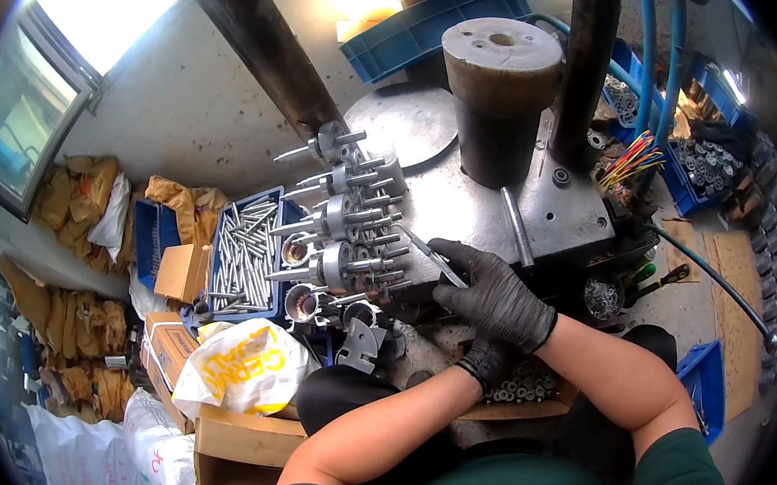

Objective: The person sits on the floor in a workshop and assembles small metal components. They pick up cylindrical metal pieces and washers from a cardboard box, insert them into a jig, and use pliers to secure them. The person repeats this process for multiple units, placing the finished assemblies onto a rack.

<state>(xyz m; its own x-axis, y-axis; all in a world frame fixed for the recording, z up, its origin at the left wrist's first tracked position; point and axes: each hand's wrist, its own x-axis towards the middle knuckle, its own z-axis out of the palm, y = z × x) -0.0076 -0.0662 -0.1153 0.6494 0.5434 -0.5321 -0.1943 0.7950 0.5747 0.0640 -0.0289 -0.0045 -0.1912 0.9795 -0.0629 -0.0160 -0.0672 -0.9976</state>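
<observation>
Rod (428, 256) over left-front edge of steel plate (460, 218), gripped by gloved right hand (497, 296). Left hand (491, 361) partly hidden, in front of plate, near boxed metal parts (523, 388); can't tell its grip. Pin (517, 228) rests on plate.

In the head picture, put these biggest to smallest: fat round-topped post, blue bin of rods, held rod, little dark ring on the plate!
Fat post
Blue bin
Rod in the right hand
Little ring

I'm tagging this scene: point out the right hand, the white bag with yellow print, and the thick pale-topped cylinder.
Right hand (502, 293), head view: its gloved back.
White bag (244, 366), head view: its printed middle.
Pale-topped cylinder (503, 97), head view: its upper side wall.
</observation>
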